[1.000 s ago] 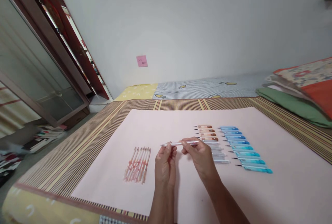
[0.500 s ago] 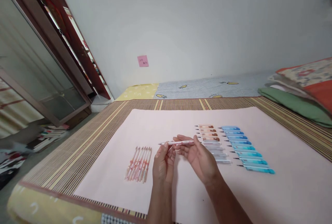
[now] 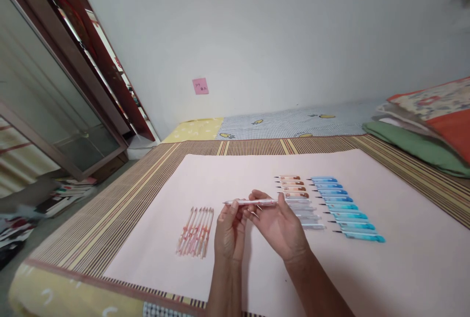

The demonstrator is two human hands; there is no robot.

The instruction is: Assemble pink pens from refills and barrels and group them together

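Note:
A white and pink pen (image 3: 263, 202) lies level in the air above the pale pink sheet (image 3: 165, 238), its tip toward the left. My left hand (image 3: 230, 231) pinches it near the tip between thumb and fingers. At its other end, my right hand (image 3: 284, 229) grips it with the thumb on top and the fingers curled beneath. Left of my hands, several pink-patterned pens (image 3: 196, 233) lie side by side. To the right are brown pens (image 3: 296, 189), greyish clear pens (image 3: 312, 219) partly hidden by my right hand, and a column of blue and teal pens (image 3: 338, 198).
The sheet rests on a striped mat (image 3: 121, 194) over a bed. Folded green cloth (image 3: 418, 150) and an orange floral cushion (image 3: 448, 111) are stacked at the right. A pink note (image 3: 200, 86) sticks to the wall; a glass-panelled door (image 3: 55, 92) stands at the left.
My right hand's fingers and thumb have shifted slightly along the pen. The pen stays between both hands, and the view has moved a little.

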